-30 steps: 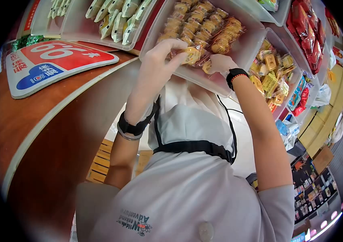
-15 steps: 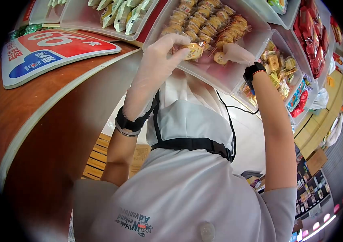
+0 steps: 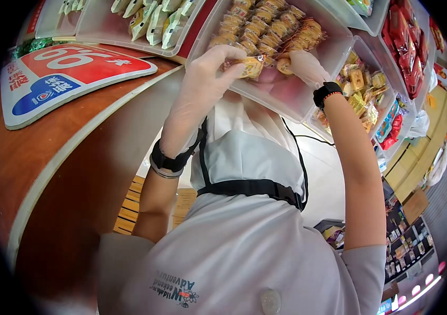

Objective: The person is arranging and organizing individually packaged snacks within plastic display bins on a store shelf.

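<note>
My left hand [image 3: 210,68], in a thin clear glove, pinches a wrapped yellow pastry [image 3: 251,67] over the near side of a translucent bin [image 3: 299,107]. My right hand [image 3: 307,68], also gloved, has its fingers closed on a round wrapped pastry [image 3: 285,66] at the near end of a row. Beyond both hands, several rows of wrapped round pastries [image 3: 257,26] lie in the bin. The right fingertips are partly hidden behind the hand and wrappers.
On the left, a red and blue price sign [image 3: 71,79] stands on a wooden counter [image 3: 97,113]. A bin of white-green packets [image 3: 158,23] is at the upper left. Bins of gold-wrapped snacks [image 3: 357,79] and red packets [image 3: 404,47] line the right.
My right hand has shifted slightly away from me with the round pastry, closer to the rows. My left hand keeps its pinch, almost unmoved.
</note>
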Motion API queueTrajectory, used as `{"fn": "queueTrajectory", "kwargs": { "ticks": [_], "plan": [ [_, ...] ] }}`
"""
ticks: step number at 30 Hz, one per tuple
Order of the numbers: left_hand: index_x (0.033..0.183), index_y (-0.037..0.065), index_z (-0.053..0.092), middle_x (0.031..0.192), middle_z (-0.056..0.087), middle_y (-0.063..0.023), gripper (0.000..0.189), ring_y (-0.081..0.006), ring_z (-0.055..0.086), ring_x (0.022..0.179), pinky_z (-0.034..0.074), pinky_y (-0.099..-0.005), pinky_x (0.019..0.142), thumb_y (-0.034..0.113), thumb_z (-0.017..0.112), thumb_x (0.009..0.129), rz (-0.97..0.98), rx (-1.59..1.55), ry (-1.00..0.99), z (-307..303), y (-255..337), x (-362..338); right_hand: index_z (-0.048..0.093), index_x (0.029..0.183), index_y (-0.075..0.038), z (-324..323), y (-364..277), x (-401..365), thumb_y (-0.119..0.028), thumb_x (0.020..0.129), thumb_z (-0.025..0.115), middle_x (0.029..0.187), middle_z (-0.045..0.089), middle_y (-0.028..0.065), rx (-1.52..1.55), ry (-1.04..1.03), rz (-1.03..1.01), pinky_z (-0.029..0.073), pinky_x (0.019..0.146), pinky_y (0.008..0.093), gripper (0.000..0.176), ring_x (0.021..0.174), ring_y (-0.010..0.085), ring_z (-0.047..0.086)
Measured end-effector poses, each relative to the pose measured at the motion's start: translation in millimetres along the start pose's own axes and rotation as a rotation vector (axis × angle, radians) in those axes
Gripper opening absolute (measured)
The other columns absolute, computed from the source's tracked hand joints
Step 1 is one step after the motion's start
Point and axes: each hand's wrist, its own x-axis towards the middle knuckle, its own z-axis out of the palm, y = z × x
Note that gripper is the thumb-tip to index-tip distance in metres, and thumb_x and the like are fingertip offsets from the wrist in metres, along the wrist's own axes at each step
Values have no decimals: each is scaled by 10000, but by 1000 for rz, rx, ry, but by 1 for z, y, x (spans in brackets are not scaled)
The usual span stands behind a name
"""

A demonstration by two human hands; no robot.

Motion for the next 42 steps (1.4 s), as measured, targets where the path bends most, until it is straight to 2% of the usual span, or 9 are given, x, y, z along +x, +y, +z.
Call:
{"fn": "queueTrajectory", "kwargs": {
  "ticks": [7, 16, 19, 21, 25, 27, 31, 35, 42],
  "plan": [
    [1043, 7, 630, 990, 666, -110, 225, -191, 635, 904, 484, -291, 812, 100, 636, 838, 5, 23, -35, 2, 0, 5, 596, 853, -13, -4, -8, -2, -91, 815, 547, 850, 635, 176, -112, 75, -57, 525, 709, 366, 100, 841, 320, 634],
    [1019, 19, 610, 950, 646, -109, 200, -211, 613, 829, 478, -300, 739, 81, 619, 828, 49, 105, -163, 16, 3, 20, 629, 902, -39, -45, -29, -3, -52, 798, 561, 793, 678, 126, -254, -101, 85, 543, 686, 346, 125, 815, 303, 677],
    [1004, 11, 603, 934, 636, -115, 186, -228, 600, 802, 475, -313, 733, 62, 608, 825, 104, 119, -213, 29, 1, 30, 624, 946, -20, -85, -38, -25, -61, 807, 562, 820, 674, 125, 6, 113, 107, 528, 739, 342, 158, 833, 326, 663],
    [998, 9, 600, 927, 633, -120, 179, -238, 598, 798, 474, -321, 734, 52, 602, 824, 138, 137, -227, 37, 4, 37, 596, 987, 17, -101, -42, -37, -68, 804, 594, 845, 652, 153, 655, 137, 9, 500, 770, 344, 202, 855, 325, 637],
    [988, 3, 603, 924, 638, -103, 170, -214, 615, 824, 485, -311, 761, 39, 619, 823, 195, 103, -315, 60, 7, 53, 628, 1005, 10, -94, -44, -51, -170, 814, 585, 912, 662, 146, 752, 300, -213, 490, 790, 358, 266, 865, 317, 629],
    [990, 2, 612, 925, 647, -75, 176, -168, 617, 813, 491, -289, 768, 36, 644, 820, 251, 105, -326, 72, 5, 55, 626, 993, 16, -98, -44, -54, -187, 822, 593, 903, 652, 166, 731, 97, -76, 493, 774, 379, 267, 856, 332, 623],
    [1034, 12, 603, 959, 644, -85, 198, -178, 618, 886, 481, -298, 824, 60, 631, 844, 195, 183, -197, 71, 5, 53, 635, 908, 11, -84, -30, -59, -140, 816, 598, 908, 645, 200, 426, 148, 128, 501, 755, 401, 182, 867, 350, 623],
    [1053, 55, 607, 1047, 635, -107, 219, -267, 612, 988, 468, -347, 861, 184, 579, 878, 60, 205, -171, 51, 0, 46, 641, 866, 14, -46, -13, -53, -98, 835, 544, 892, 646, 221, 141, 232, 65, 517, 740, 403, 151, 869, 358, 632],
    [1059, 70, 617, 1038, 651, -100, 220, -252, 626, 976, 474, -344, 847, 195, 573, 884, 16, 205, -120, 37, -4, 34, 620, 819, -15, -28, -24, -28, -34, 790, 551, 816, 643, 169, 24, 91, 84, 536, 643, 372, 77, 784, 325, 650]
  ]
}}
